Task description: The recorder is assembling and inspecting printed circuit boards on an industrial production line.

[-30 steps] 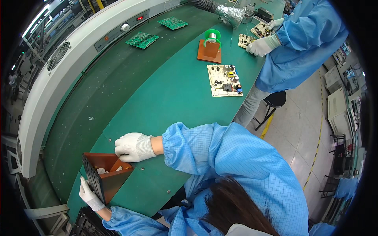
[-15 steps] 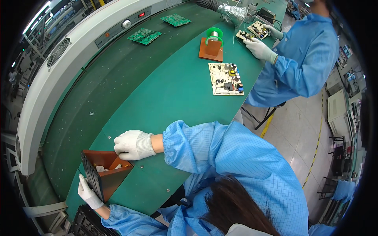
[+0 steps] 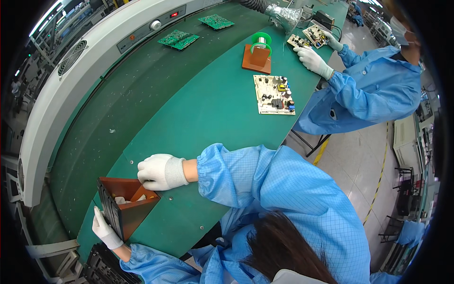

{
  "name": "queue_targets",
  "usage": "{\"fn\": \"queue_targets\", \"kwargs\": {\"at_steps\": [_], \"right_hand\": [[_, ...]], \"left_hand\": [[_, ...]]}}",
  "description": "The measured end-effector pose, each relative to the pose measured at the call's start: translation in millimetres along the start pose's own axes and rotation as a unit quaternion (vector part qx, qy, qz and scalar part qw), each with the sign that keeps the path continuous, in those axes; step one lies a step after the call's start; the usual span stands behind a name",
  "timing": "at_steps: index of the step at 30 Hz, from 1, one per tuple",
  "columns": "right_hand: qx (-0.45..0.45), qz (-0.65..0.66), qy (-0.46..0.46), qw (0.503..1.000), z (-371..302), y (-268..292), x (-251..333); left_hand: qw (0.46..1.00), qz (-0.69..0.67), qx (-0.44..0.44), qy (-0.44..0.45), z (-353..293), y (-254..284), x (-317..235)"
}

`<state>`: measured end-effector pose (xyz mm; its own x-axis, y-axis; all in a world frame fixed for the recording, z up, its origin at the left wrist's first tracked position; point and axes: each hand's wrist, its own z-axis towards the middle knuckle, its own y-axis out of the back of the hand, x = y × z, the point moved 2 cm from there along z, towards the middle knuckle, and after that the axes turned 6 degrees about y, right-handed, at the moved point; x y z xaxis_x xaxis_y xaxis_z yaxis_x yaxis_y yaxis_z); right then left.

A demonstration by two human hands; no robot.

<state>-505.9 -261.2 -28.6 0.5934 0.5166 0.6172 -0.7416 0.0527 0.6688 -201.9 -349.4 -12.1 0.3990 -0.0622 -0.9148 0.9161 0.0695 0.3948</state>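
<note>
A brown open-topped box stands at the near left end of the green table, with pale crumpled bits inside. Black slatted panels line its left side. Against the outside of these panels rests my white-gloved left hand, its visible fingers stretched upward; part of it is hidden. My right hand, also gloved, is closed at the box's far right rim. Its fingers curl over the edge, and their tips are partly hidden.
A cream circuit board lies farther right, near a brown stand with a green reel. Two green boards lie on the dark belt by the white machine. A co-worker holds circuit boards at the far right.
The view has shifted slightly. The co-worker's head and upper body have moved right. Both my hands keep their places at the brown box.
</note>
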Motion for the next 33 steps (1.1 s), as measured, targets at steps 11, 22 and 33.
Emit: {"fn": "queue_targets", "kwargs": {"at_steps": [11,22,33], "right_hand": [[-0.019,0.002,0.018,1.0,-2.3,-2.4,0.4],[-0.003,0.005,0.005,1.0,-0.1,0.1,0.4],[-0.005,0.017,0.015,1.0,1.2,-3.4,-2.8]], "left_hand": [[0.997,0.029,0.047,0.047,6.2,15.7,7.6],[1.0,0.012,0.0,0.018,-1.7,9.0,1.1],[0.999,0.022,-0.005,0.031,-0.9,11.2,2.2]]}}
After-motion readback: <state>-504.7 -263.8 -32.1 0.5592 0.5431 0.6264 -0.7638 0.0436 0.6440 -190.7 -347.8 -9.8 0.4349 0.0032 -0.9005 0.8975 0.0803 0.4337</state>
